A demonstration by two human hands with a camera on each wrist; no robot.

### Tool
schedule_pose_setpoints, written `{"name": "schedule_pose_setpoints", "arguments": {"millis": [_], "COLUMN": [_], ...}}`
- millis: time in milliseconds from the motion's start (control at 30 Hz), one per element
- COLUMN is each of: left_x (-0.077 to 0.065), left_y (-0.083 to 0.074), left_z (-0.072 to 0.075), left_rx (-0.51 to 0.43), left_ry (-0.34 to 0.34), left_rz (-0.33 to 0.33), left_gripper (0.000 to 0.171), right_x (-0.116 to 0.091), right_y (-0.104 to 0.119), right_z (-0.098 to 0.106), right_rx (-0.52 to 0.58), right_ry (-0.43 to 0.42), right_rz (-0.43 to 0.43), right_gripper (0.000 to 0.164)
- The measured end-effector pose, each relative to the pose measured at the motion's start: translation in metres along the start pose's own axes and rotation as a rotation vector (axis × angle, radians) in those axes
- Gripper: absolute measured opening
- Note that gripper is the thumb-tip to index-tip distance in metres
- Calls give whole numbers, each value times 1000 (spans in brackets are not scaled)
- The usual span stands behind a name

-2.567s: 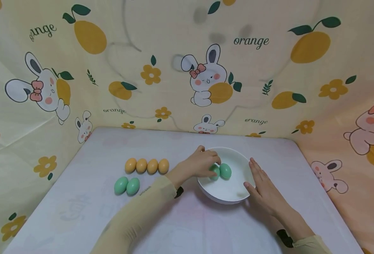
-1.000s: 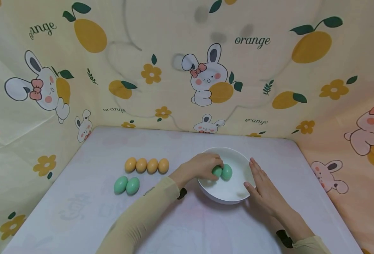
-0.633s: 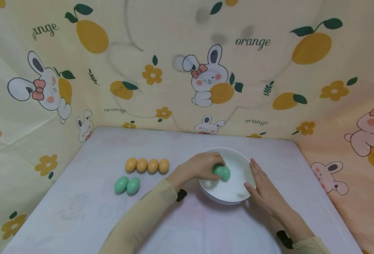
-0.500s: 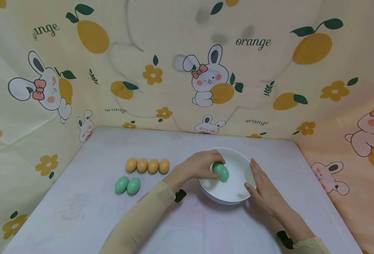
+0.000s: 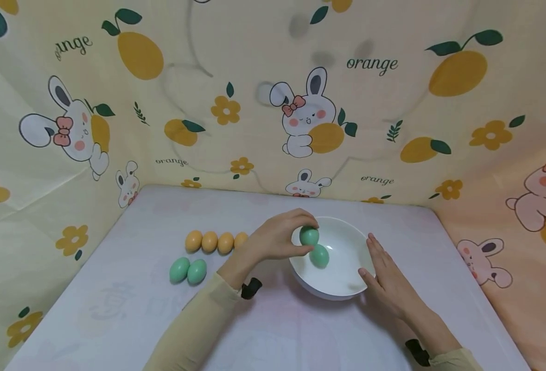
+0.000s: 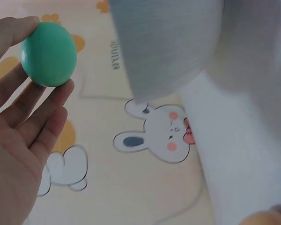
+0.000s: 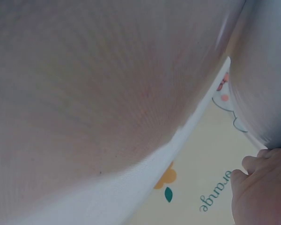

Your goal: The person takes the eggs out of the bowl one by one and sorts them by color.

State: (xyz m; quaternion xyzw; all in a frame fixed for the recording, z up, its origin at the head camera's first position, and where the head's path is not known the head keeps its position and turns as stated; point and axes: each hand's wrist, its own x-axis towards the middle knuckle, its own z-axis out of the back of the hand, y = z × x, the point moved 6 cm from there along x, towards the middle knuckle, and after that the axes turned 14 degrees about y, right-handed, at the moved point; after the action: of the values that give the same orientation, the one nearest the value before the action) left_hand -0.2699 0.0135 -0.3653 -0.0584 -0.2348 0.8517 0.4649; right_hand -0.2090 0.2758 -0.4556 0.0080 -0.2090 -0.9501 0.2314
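Note:
My left hand [image 5: 277,238] pinches a green egg [image 5: 309,236] between thumb and fingertips, over the left side of a white bowl [image 5: 349,257]. In the left wrist view the same egg [image 6: 49,54] shows whole, held at the fingertips. A second green egg [image 5: 319,256] lies inside the bowl, just below the held one. My right hand [image 5: 389,281] rests against the bowl's right side, its fingers straight along the rim. The right wrist view has part of that hand [image 7: 262,190] beside the bowl's wall [image 7: 267,70].
Several yellow eggs [image 5: 209,241] stand in a row on the table [image 5: 263,330] left of the bowl, the rightmost partly covered by my left hand. Two green eggs [image 5: 188,271] lie in front of that row. A printed cloth [image 5: 254,62] walls the table's back and sides.
My left hand has taken hold of a green egg in the bowl and lifted it up and left. The other green egg has shifted left within the bowl. My right hand stays put.

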Motion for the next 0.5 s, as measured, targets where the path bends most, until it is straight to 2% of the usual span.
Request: {"name": "schedule_pose_setpoints", "arguments": {"millis": [233, 500], "left_x": [-27, -58], "left_y": [2, 12], "left_z": [17, 28], "left_rx": [-19, -10], "left_ry": [-98, -132], "left_rz": [-10, 45], "left_gripper": [44, 44], "right_x": [-1, 0], "right_y": [1, 2], "right_z": [0, 1], "right_rx": [-6, -11], "right_ry": [-10, -20], "right_rz": [7, 16], "right_gripper": [76, 77]}}
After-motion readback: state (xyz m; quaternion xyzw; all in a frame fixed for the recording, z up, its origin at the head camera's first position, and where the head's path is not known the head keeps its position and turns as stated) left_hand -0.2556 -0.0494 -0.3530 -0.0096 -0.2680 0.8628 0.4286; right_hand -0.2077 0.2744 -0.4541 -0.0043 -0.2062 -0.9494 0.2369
